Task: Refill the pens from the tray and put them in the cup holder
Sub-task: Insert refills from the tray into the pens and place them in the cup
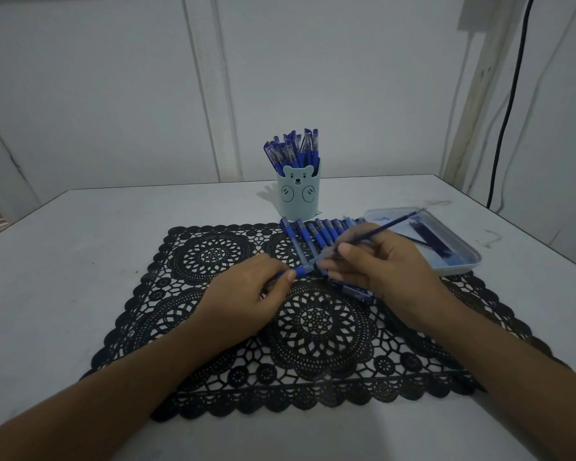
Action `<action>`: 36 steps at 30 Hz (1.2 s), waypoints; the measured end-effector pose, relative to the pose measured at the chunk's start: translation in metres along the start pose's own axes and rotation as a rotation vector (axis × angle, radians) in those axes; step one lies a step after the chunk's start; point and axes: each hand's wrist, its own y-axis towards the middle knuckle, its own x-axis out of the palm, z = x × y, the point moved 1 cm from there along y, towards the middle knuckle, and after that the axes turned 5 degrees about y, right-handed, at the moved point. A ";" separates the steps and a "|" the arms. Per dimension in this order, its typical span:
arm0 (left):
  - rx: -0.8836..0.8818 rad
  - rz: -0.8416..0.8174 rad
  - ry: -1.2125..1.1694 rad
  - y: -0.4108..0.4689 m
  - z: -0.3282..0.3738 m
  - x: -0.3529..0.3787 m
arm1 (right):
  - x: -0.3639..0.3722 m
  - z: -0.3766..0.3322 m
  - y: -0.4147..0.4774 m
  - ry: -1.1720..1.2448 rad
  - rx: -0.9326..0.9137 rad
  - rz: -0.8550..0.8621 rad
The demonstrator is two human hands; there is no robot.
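left hand (246,291) curled round a blue pen barrel (300,270), thumb and fingers pinching it, grip end pointing at the right hand; right hand (376,261) pinches a thin blue refill (383,227) between thumb and fingertips; refill's lower end meets the barrel's mouth in the gap between the two hands; can't tell how far in it sits; its far end slants up and away past the right hand, over the tray rim; row of blue pens (320,232) side by side just beyond both hands, some running under the right hand; clear tray (473,261) just beyond-right of the right hand, dark refills (429,237) inside; bear cup holder (298,194) upright, well beyond both hands, packed with blue pens; both hands over a black lace mat (313,327) on a white table (80,261)
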 end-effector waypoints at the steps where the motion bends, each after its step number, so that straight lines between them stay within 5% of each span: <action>1: 0.003 0.000 -0.003 0.000 0.000 0.000 | 0.001 0.001 0.000 0.011 0.014 -0.002; 22: 0.071 0.075 -0.068 -0.001 0.002 -0.003 | 0.003 0.003 -0.003 0.170 0.068 -0.109; 24: 0.074 0.077 -0.076 -0.001 0.002 -0.003 | 0.003 0.001 -0.004 0.052 0.026 -0.111; 28: 0.106 0.040 -0.053 -0.002 0.005 -0.002 | 0.003 0.000 -0.007 -0.567 -0.162 -0.138; 31: 0.070 0.080 -0.120 -0.001 0.004 -0.003 | 0.000 -0.005 -0.003 -0.738 -0.138 -0.179; 36: -0.176 0.171 -0.332 0.003 0.001 -0.007 | -0.027 -0.017 0.007 -1.003 -0.186 0.050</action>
